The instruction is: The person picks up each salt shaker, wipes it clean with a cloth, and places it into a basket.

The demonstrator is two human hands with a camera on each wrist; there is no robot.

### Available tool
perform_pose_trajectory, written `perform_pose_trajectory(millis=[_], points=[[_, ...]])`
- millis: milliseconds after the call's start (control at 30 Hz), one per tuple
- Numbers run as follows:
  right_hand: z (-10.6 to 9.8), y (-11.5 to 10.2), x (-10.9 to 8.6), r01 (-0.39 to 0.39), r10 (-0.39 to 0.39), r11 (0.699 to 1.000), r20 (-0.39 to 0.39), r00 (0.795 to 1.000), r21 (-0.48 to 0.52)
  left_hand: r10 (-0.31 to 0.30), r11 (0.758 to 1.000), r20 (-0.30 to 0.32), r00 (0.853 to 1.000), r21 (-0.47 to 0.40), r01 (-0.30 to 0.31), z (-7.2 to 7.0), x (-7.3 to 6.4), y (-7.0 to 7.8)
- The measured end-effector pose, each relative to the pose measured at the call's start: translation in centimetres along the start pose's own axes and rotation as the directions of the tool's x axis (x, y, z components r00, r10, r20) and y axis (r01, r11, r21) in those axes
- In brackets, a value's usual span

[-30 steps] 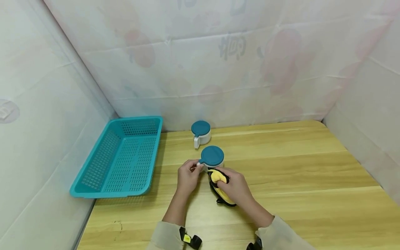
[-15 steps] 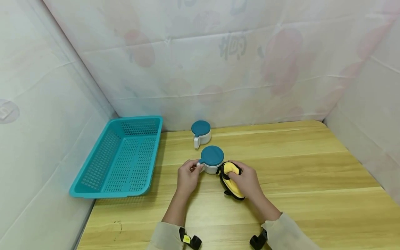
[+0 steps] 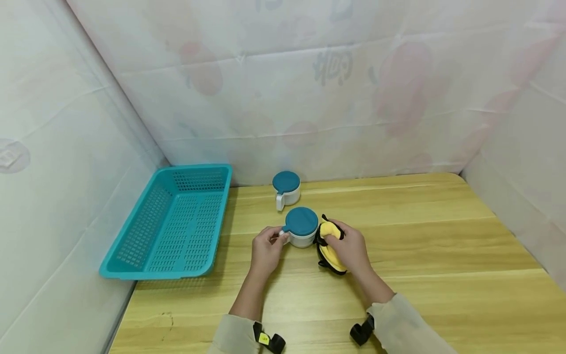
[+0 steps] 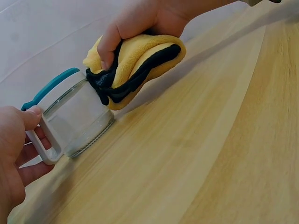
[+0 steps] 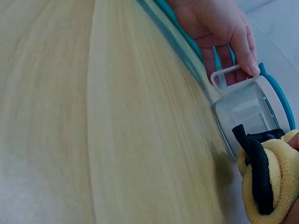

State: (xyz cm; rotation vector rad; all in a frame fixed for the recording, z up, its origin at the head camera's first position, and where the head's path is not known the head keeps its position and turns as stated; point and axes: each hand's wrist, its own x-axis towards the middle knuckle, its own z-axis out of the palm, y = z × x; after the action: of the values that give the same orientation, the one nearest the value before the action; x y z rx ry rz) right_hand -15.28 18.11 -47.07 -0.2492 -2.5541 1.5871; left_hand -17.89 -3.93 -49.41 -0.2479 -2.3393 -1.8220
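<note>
Wood counter (image 3: 420, 241), teal basket (image 3: 155, 275) at its L. L-hand grip (image 3: 267, 250) pinches handle (image 4: 50, 157) of lidded front jar (image 3: 301, 222), upright on counter; R-hand grip (image 3: 353, 248) clutches yellow-blk cloth (image 3: 330, 254) against jar's R side. Lidded rear jar (image 3: 286, 183) just behind.

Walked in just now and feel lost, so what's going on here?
A person's left hand holds the handle of a glass jar, while their right hand holds a bunched, black-trimmed yellow cloth against the jar's side. The jar stands on the wooden table with its blue lid on. A similar lidded jar stands behind it, and a teal basket is to the left.
</note>
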Motion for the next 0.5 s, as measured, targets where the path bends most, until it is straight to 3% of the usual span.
perform_pose_trajectory(millis=[500], points=[[-0.07,-0.06,0.50,0.013,-0.012,0.997,0.009,1.000,-0.076,-0.028,1.000,0.003,1.000,0.005,0.028,-0.12,0.07,-0.06]])
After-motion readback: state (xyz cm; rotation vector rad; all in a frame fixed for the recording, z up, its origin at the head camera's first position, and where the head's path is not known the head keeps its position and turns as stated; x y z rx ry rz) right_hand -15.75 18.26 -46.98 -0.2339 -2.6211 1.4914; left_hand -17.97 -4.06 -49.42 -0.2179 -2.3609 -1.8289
